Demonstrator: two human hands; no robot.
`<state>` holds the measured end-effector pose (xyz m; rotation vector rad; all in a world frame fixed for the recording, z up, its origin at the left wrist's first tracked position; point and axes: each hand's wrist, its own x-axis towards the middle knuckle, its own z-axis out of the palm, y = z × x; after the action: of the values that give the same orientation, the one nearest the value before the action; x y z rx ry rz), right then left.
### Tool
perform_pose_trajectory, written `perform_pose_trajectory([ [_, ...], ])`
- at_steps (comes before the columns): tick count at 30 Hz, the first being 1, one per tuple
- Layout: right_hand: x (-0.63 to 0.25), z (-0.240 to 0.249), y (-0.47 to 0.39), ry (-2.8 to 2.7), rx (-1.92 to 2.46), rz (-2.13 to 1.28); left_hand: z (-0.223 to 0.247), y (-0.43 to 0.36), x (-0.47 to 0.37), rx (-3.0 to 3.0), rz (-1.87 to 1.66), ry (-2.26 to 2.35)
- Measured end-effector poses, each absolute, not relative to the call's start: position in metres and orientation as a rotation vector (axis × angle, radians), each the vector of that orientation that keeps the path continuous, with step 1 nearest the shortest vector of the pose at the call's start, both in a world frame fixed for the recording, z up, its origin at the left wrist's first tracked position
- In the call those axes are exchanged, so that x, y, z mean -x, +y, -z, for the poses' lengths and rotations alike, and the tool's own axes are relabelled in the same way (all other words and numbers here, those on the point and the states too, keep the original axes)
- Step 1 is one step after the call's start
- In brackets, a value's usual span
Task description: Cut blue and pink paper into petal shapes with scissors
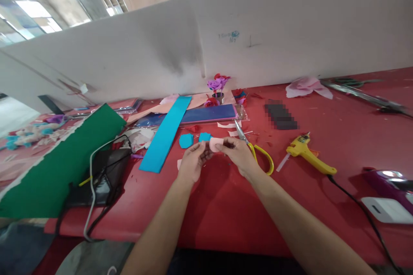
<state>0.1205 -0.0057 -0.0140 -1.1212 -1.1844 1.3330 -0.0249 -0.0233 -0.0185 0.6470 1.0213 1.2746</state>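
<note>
Between my two hands is a small piece of pale pink crepe paper [216, 144] with a rounded edge. My right hand [240, 154] pinches it between thumb and fingers. My left hand [192, 161] is closed, its fingertips at the paper's left edge. Just beyond them lie two cut blue paper pieces, one blue piece [186, 141] in plain sight and another blue piece [204, 136] partly behind the fingers. Scissors with yellow handles [265, 160] rest beside my right hand, partly covered by it. Another pink scrap [179, 164] shows by my left hand.
A yellow glue gun [308, 153] with a cord lies to the right. A long blue paper strip [167, 137] crosses a plastic packet [206, 114]. Paper flowers [218, 84] stand in a small pot at the back. Green paper [71, 159] and a dark bag [111, 169] are left.
</note>
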Motion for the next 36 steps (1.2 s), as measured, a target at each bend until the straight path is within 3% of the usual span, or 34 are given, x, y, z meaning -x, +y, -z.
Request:
perform_pose_trajectory([
  [8,-0.127,0.010,-0.002,-0.895,1.044,-1.511,0.015,-0.025,0.021,-0.661,-1.315,1.154],
  [17,-0.125,0.012,-0.004,-1.058,1.095,-1.365,0.011,-0.025,0.023,-0.667,-1.315,1.184],
  [25,-0.128,0.008,-0.002,-0.988,1.098,-1.416,0.021,-0.056,0.076,-0.954,-1.363,1.780],
  [36,-0.127,0.011,-0.004,-1.023,1.125,-1.439,0.036,-0.071,0.102,-1.036,-1.433,2.140],
])
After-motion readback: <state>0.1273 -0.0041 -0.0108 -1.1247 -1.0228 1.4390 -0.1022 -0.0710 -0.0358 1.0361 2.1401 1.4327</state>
